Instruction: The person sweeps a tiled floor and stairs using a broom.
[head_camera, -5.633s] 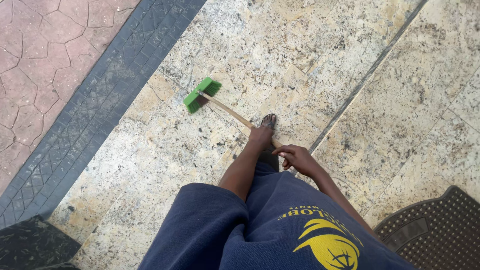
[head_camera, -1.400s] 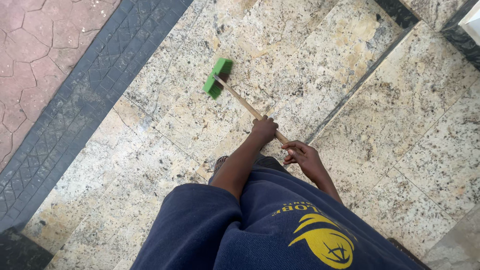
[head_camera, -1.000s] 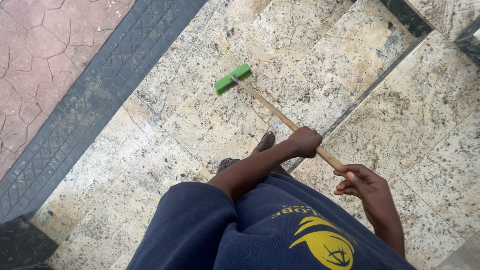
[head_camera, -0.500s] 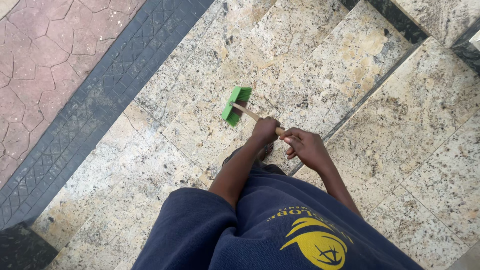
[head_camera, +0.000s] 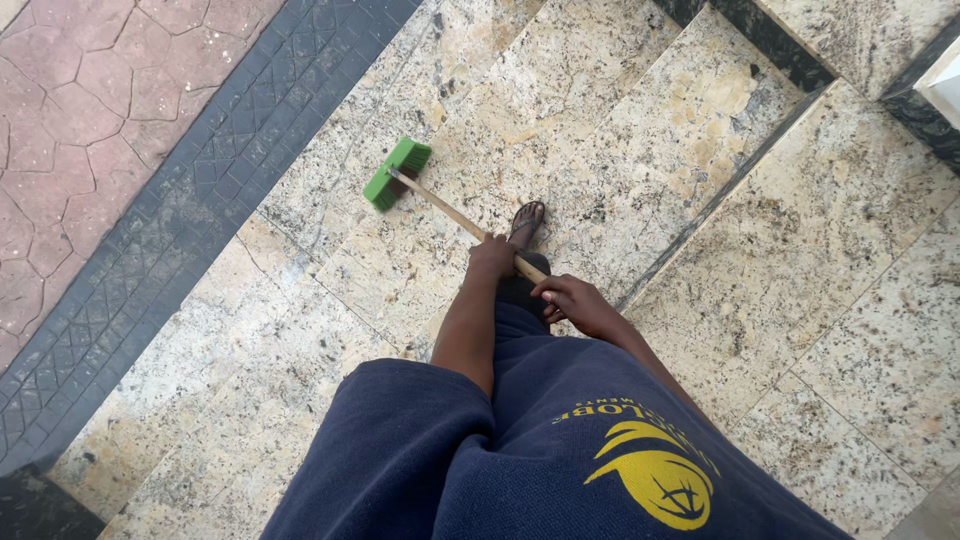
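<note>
A broom with a green brush head (head_camera: 396, 172) and a pale wooden handle (head_camera: 445, 211) rests on the speckled beige stone floor (head_camera: 330, 300). My left hand (head_camera: 491, 259) grips the handle partway down. My right hand (head_camera: 575, 303) holds the handle's near end, close to my body. The brush head points away to the upper left, near the dark patterned border strip (head_camera: 190, 210). My foot in a dark sandal (head_camera: 526, 222) stands just right of the handle.
Reddish paving stones (head_camera: 70, 120) lie beyond the dark border at the left. A step edge with a dark groove (head_camera: 720, 200) runs diagonally on the right. A dark stone riser (head_camera: 790, 45) sits at the top right.
The brush head has swung out to the upper left, toward the dark border. Both hands have shifted left and a little down, still on the handle. My sandalled foot has stepped forward.
</note>
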